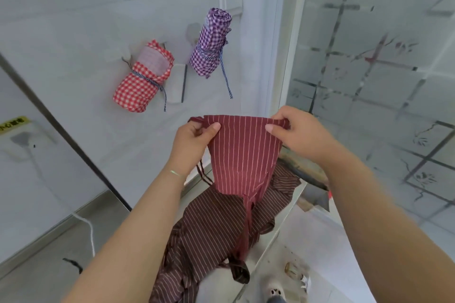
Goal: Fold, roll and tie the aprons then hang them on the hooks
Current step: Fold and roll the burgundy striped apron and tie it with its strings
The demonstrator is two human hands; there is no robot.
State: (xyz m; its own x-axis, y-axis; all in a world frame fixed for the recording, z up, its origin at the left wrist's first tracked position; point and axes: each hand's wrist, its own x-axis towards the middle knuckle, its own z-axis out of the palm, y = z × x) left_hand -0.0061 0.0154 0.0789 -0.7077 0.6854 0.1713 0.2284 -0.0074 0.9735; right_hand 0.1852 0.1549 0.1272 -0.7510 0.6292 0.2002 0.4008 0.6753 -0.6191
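Observation:
I hold a dark red apron with thin white stripes (243,152) up in front of me by its top edge. My left hand (194,140) pinches its left top corner and my right hand (295,130) pinches its right top corner. A strap hangs down from the apron's lower end. Below it a brown striped apron (209,236) lies crumpled on a white surface. On the wall, a rolled and tied red checked apron (142,79) and a rolled and tied purple checked apron (211,42) hang on hooks.
A frosted glass panel (369,69) with tile pattern stands to the right. At the left, a dark diagonal rail (61,125) crosses the white wall and a white cord (86,224) runs down to the floor. A shoe (275,293) shows at the bottom edge.

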